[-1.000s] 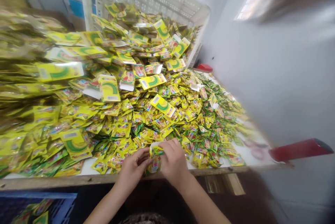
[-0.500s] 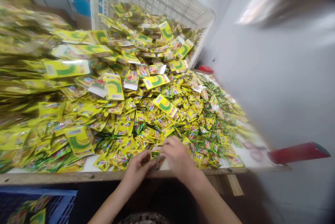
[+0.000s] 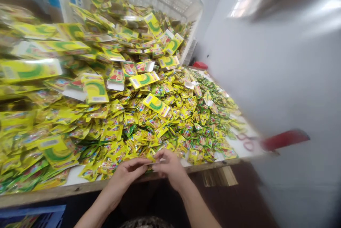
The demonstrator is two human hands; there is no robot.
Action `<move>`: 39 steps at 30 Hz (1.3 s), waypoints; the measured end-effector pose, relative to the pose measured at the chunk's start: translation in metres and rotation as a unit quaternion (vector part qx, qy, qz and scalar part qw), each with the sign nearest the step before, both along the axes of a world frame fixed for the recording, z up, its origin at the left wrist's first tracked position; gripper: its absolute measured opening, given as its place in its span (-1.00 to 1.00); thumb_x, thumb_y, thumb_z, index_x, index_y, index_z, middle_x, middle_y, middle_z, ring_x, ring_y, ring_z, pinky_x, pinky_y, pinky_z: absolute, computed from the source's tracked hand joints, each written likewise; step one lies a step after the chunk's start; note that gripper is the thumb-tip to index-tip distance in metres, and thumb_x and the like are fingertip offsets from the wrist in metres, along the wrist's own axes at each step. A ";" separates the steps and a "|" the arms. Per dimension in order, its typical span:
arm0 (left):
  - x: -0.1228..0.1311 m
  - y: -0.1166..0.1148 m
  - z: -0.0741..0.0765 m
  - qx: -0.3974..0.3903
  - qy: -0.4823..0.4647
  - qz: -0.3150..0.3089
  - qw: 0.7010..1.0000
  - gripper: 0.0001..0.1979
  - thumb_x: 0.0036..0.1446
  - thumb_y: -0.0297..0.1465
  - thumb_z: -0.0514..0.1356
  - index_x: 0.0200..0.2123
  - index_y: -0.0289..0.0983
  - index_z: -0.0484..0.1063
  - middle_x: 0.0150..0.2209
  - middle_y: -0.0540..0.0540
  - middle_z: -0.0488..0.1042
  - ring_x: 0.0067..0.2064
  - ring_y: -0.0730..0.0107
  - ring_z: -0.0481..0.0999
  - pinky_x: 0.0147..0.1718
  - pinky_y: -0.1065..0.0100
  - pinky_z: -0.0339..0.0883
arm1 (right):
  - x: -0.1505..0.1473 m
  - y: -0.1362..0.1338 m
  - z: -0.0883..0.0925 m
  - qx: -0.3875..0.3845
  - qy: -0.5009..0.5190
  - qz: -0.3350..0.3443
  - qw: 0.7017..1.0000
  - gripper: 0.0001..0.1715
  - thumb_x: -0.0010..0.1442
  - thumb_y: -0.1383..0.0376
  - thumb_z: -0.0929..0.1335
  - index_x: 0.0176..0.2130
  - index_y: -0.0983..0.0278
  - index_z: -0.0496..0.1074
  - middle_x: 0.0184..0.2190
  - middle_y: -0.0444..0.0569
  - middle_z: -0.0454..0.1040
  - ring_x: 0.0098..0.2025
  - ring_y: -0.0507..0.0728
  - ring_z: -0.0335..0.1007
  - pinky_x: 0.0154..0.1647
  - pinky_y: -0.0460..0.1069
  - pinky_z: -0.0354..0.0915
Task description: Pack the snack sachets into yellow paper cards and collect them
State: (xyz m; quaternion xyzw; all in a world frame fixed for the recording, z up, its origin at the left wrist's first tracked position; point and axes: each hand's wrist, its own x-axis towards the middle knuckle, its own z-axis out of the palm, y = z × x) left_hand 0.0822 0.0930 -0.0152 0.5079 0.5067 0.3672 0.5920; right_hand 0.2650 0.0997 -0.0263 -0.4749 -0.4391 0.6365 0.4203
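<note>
Bench (image 3: pixel 73 175): white top, wood edge, mostly under a big heap (image 3: pixel 160 128) of yellow/green packs. White crate (image 3: pixel 195 21) at back, full of same. Both hands at near edge, approx. mid-bench: L hand (image 3: pixel 124 176) w/ thumb & fingers nearly together, R hand (image 3: pixel 172 171) w/ fingers curled in, tips almost meeting L's. Small cartons (image 3: pixel 156 104) lie atop heap, some w/ white flaps up; loose sachets (image 3: pixel 195 155) nr R hand. Smallest: thin pale-edged item (image 3: pixel 151 164) between both hands' fingertips, just over bench edge; looks pinched from both sides, rest hidden, can't tell carton vs. sachet. Prob. v. light, bendy, a bit slick, easily creased; best held lightly at opp. edges, no squeezing the middle.
</note>
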 end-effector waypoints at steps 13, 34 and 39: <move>0.001 0.016 -0.021 0.170 0.106 0.131 0.971 -0.67 0.11 -0.19 0.26 -0.07 -0.15 0.54 -0.08 -0.09 0.61 -0.03 0.15 0.57 0.05 0.13 0.41 | -0.017 0.026 -0.003 0.088 -0.023 -0.072 0.993 -0.65 -0.04 0.08 0.51 -0.29 0.24 0.61 -0.37 -0.07 0.48 -0.65 -0.02 0.33 -0.67 -0.10 0.32; -0.007 0.013 -0.042 0.353 0.153 -0.014 0.923 -0.67 0.11 -0.41 0.29 -0.04 0.00 0.54 -0.07 0.00 0.62 -0.03 0.28 0.58 0.01 0.31 0.45 | 0.003 -0.009 -0.017 0.401 -0.262 -0.025 0.878 -0.68 0.28 0.38 0.28 -0.01 0.18 0.48 -0.07 0.07 0.44 -0.14 0.10 0.44 -0.09 -0.01 0.40; -0.009 0.001 -0.028 0.327 0.181 0.083 0.924 -0.65 0.17 -0.35 0.23 0.04 -0.05 0.48 -0.01 -0.02 0.58 -0.01 0.22 0.55 0.06 0.24 0.40 | 0.042 0.014 -0.007 0.405 -0.376 -0.102 0.827 -0.69 0.28 0.30 0.29 0.00 0.17 0.47 -0.03 0.08 0.38 0.01 0.19 0.32 0.06 0.12 0.28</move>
